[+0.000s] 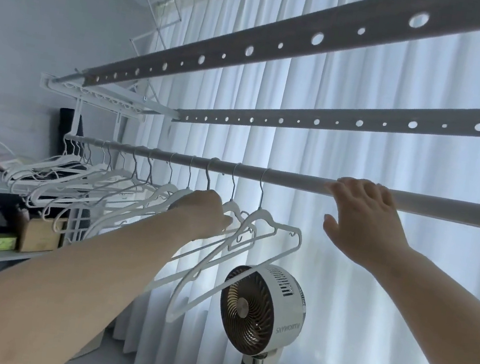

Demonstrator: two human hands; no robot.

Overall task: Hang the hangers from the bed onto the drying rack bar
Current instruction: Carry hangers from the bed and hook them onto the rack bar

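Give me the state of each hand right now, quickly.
Left hand: closed, gripping a white hanger that hangs on the bar.
Right hand: open, fingers resting on top of the bar, holding nothing.

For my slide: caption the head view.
The left hand holds a hanger on the bar; the right hand rests on it.

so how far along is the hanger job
A long row of white hangers already hangs on the drying rack bar. In hand: the left hand grips one white hanger near the row's right end, while the right hand rests on the bar. Left: the bed is out of view, so remaining hangers can't be counted.
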